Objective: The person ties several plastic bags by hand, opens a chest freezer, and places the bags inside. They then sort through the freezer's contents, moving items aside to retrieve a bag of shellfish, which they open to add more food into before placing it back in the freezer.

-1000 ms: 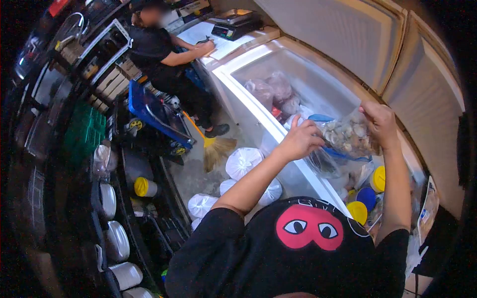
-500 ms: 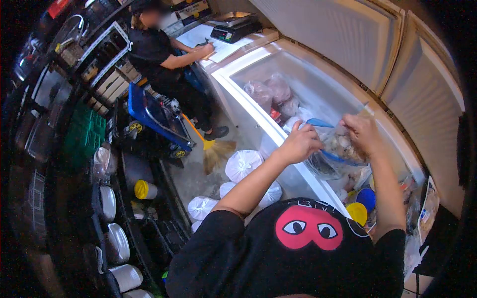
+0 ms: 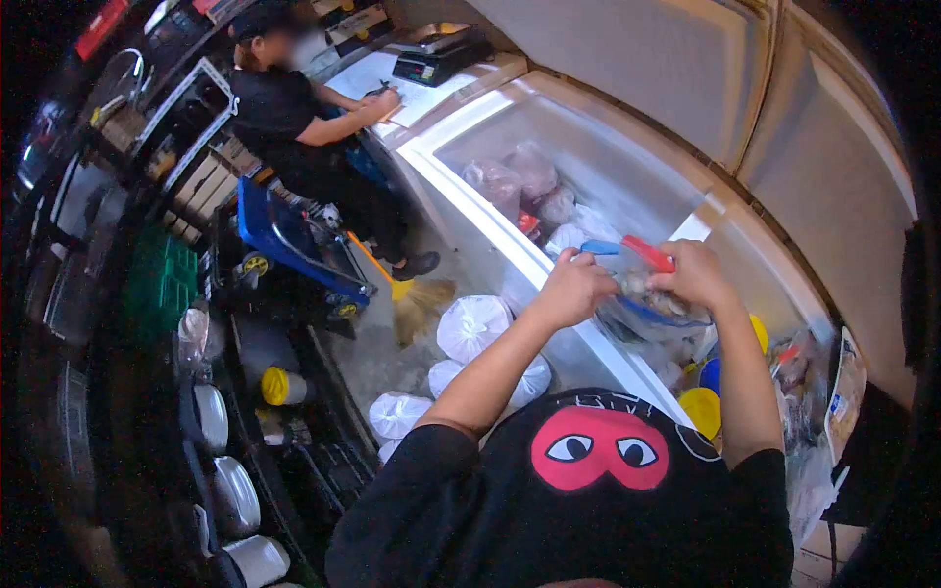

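Over the open chest freezer [image 3: 529,257], both my hands are at a clear plastic bag [image 3: 637,316] of pale, lumpy food with a blue band along its lower side. My left hand [image 3: 576,291] is closed on the bag's near-left edge, its fingers curled. My right hand [image 3: 694,276] is closed around a flat red strip [image 3: 647,253] whose end points up and left; I cannot tell whether it is part of the bag. Between the hands, a blue flap [image 3: 601,247] sticks up at the bag's top.
Wrapped pink bags [image 3: 529,169] and yellow lids [image 3: 701,410] lie in the freezer. White tied bags [image 3: 473,328] stand on the floor beside a broom [image 3: 421,299] and a blue trolley [image 3: 257,220]. A person [image 3: 279,118] writes near a scale [image 3: 441,61].
A red strip now shows in my right hand, which has moved slightly down and left. My left hand stays at the bag's edge. The view has shifted a little.
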A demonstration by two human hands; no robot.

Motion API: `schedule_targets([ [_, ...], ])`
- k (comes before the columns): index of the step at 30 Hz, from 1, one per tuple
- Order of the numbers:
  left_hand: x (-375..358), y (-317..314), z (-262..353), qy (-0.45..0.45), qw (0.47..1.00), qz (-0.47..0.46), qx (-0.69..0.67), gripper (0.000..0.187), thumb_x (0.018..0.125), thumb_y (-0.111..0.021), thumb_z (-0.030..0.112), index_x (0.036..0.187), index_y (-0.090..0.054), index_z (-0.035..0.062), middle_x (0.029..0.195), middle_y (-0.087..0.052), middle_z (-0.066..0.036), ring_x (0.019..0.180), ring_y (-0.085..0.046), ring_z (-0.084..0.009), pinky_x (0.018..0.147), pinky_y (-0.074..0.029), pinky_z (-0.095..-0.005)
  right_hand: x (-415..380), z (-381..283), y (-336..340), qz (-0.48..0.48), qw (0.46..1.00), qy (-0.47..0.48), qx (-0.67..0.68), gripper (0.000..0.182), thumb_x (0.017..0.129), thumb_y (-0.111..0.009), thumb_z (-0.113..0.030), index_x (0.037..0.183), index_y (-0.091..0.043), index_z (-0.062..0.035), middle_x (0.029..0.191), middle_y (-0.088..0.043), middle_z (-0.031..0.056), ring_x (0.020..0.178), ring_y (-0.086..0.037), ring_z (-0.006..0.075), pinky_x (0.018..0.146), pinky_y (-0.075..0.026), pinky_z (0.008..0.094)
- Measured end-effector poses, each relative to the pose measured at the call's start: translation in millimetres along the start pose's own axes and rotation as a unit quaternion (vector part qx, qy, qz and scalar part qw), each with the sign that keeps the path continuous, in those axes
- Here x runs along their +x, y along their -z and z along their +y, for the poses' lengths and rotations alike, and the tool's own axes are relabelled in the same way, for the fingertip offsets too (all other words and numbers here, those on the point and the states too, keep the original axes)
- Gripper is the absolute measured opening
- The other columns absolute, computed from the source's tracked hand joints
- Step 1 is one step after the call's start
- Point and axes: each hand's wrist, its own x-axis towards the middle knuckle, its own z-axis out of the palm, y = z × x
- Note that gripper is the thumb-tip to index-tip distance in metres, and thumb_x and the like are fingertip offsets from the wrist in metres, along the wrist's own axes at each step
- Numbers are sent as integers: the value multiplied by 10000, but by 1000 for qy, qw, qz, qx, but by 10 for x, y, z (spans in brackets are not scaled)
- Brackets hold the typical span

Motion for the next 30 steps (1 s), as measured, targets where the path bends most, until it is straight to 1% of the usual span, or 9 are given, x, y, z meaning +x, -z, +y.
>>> schedule_targets([
  [4, 26, 14, 6, 4, 1000, 20, -23, 142, 678, -666, 153, 812, -676, 198, 724, -589, 34, 834, -542, -197, 834, -366, -402, -76, 60, -6, -39, 998, -47, -9, 415, 707, -714, -386, 1022, -637, -126, 863, -633, 180, 855, -604, 357, 757, -466, 452],
  [7, 40, -30, -6, 1, 1000, 4, -19, 92, 694, -668, 167, 780, -665, 199, 743, -591, 25, 870, -537, -196, 858, -350, -431, -116, -36, -95, 14, 998, -57, -38, 330, 763, -667, -353, 999, -654, -123, 867, -627, 181, 858, -600, 357, 757, -466, 452],
  [13, 74, -12, 13, 0, 999, 45, -16, 91, 684, -672, 160, 772, -663, 180, 716, -573, 21, 842, -537, -197, 884, -357, -452, -126, -9, -448, 168, 984, -50, -10, 186, 851, -564, -256, 916, -660, -110, 807, -636, 165, 764, -605, 362, 695, -475, 463],
  [16, 72, 10, 19, -8, 998, 62, -20, 93, 682, -675, 155, 771, -663, 180, 697, -564, 23, 827, -537, -197, 890, -359, -458, -126, 109, -521, 227, 973, -46, 14, 163, 841, -584, -233, 903, -655, -101, 764, -631, 162, 710, -601, 373, 646, -475, 454],
  [19, 53, 90, -7, 10, 998, 55, -19, 103, 679, -683, 149, 775, -663, 179, 696, -565, 23, 811, -539, -197, 868, -370, -446, -145, 187, -525, 292, 947, -86, 107, 135, 839, -601, -205, 866, -658, -86, 762, -629, 177, 705, -599, 378, 622, -470, 421],
  [22, 31, 104, -28, 13, 998, 53, -15, 118, 673, -690, 146, 786, -664, 171, 696, -565, 21, 803, -541, -196, 835, -380, -425, -156, 294, -548, 350, 915, -101, 174, 132, 843, -613, -195, 854, -673, -78, 745, -643, 155, 656, -623, 305, 598, -460, 367],
  [25, 35, 97, 2, 20, 999, 41, -28, 128, 672, -693, 145, 796, -666, 157, 690, -562, 6, 783, -543, -206, 755, -417, -398, -219, 253, -533, 409, 873, -117, 240, 163, 861, -609, -208, 869, -682, -62, 698, -647, 104, 617, -604, 184, 596, -446, 311],
  [28, 44, 74, -7, 0, 997, 60, -55, 139, 670, -693, 135, 806, -670, 150, 690, -564, -9, 768, -544, -218, 681, -443, -383, -196, 377, -595, 413, 857, -150, 270, 182, 873, -601, -209, 870, -684, -47, 670, -627, 60, 631, -558, 113, 605, -435, 278],
  [30, 35, 108, -15, 0, 998, 52, -43, 140, 670, -693, 130, 808, -671, 141, 698, -572, -18, 765, -550, -228, 654, -452, -381, -212, 330, -612, 415, 853, -140, 283, 193, 879, -596, -218, 888, -676, -43, 684, -624, 59, 636, -551, 120, 620, -434, 273],
])
